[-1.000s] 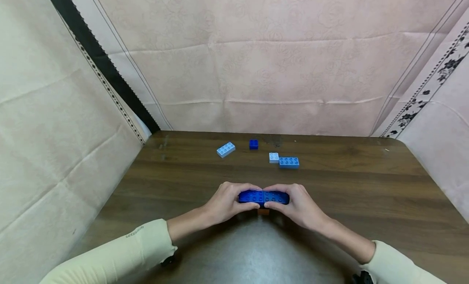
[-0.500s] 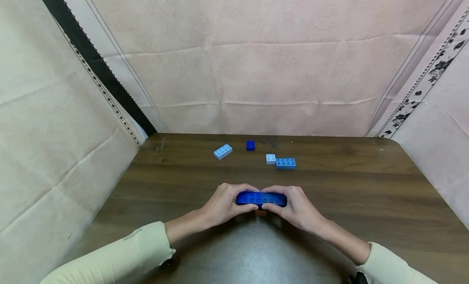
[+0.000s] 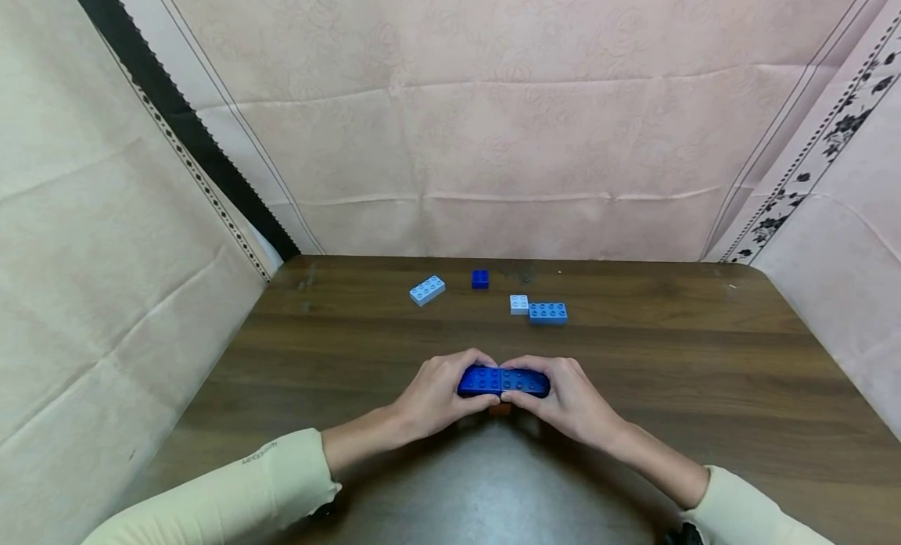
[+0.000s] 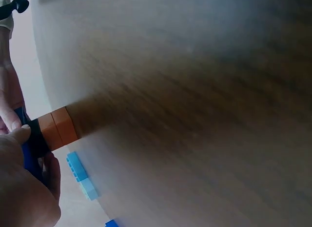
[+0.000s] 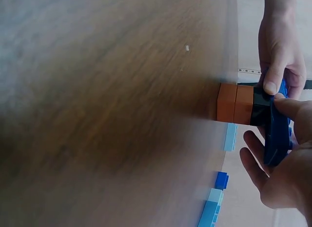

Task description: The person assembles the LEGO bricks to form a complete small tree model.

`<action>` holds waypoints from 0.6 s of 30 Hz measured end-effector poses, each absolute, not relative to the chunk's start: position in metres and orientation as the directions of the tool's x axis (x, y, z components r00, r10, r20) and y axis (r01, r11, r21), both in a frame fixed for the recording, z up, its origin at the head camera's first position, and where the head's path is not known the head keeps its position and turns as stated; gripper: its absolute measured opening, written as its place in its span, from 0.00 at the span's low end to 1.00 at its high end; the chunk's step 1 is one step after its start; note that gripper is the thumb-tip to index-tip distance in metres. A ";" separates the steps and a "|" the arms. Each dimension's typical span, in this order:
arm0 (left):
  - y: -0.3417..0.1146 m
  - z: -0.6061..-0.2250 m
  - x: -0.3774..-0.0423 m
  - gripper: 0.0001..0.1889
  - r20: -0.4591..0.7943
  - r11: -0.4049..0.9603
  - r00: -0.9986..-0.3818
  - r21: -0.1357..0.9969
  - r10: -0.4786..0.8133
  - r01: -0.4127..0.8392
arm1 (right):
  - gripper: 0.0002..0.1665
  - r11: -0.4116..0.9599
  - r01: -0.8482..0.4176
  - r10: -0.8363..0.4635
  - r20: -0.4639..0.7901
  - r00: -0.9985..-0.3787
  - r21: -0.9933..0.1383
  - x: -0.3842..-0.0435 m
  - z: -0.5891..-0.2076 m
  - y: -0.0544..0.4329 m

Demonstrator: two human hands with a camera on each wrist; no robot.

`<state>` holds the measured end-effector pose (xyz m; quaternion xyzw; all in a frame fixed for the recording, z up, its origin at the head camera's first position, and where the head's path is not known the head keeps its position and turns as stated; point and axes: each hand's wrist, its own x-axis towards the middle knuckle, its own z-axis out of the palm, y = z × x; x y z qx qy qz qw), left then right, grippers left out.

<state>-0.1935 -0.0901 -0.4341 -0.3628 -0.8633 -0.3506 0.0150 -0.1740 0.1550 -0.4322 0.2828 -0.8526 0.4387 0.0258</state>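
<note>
Two blue studded bricks with rounded outer ends lie end to end on a short stack at the middle of the table. My left hand [image 3: 438, 392] pinches the left blue brick [image 3: 479, 381] between thumb and fingers. The right blue brick [image 3: 524, 383] is pinched the same way by my right hand [image 3: 576, 396]. Both thumbs are on the near side, their tips close together. Below the blue pair, a dark brick [image 5: 261, 107] rests on two stacked orange-brown bricks [image 5: 235, 104]. The left wrist view shows these orange-brown bricks [image 4: 57, 128] standing on the table.
Beyond the hands lie a light blue brick [image 3: 427, 291], a small dark blue brick [image 3: 480, 279], a small pale blue brick [image 3: 518, 305] and a mid-blue brick [image 3: 547, 313] touching it. Pale cloth [image 3: 493, 138] hangs behind the wooden table [image 3: 633, 334] and at both sides.
The head view has shifted slightly, so the loose bricks appear a little further left. My left hand has moved very slightly right. Both hands keep their hold on the blue bricks.
</note>
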 end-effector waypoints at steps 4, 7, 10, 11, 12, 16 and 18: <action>-0.090 -0.435 -0.193 0.20 0.291 0.485 -0.732 0.591 0.616 0.644 | 0.17 0.458 -0.505 -0.462 0.290 -0.838 -0.731 -0.174 -0.432 0.155; -0.092 -0.436 -0.193 0.21 0.290 0.478 -0.723 0.589 0.627 0.651 | 0.17 0.462 -0.502 -0.464 0.283 -0.839 -0.731 -0.175 -0.431 0.155; -0.094 -0.435 -0.195 0.22 0.278 0.473 -0.711 0.586 0.646 0.658 | 0.17 0.468 -0.503 -0.466 0.281 -0.839 -0.727 -0.175 -0.431 0.155; -0.095 -0.434 -0.196 0.22 0.274 0.471 -0.706 0.583 0.653 0.663 | 0.17 0.470 -0.503 -0.467 0.280 -0.839 -0.725 -0.175 -0.431 0.155; -0.096 -0.434 -0.197 0.22 0.270 0.469 -0.700 0.579 0.661 0.667 | 0.17 0.471 -0.505 -0.468 0.280 -0.838 -0.724 -0.175 -0.430 0.155; -0.102 -0.430 -0.202 0.21 0.247 0.445 -0.669 0.583 0.700 0.680 | 0.17 0.471 -0.510 -0.472 0.283 -0.835 -0.720 -0.176 -0.430 0.156; -0.105 -0.429 -0.206 0.22 0.233 0.423 -0.652 0.597 0.722 0.682 | 0.16 0.467 -0.512 -0.475 0.284 -0.833 -0.721 -0.176 -0.430 0.156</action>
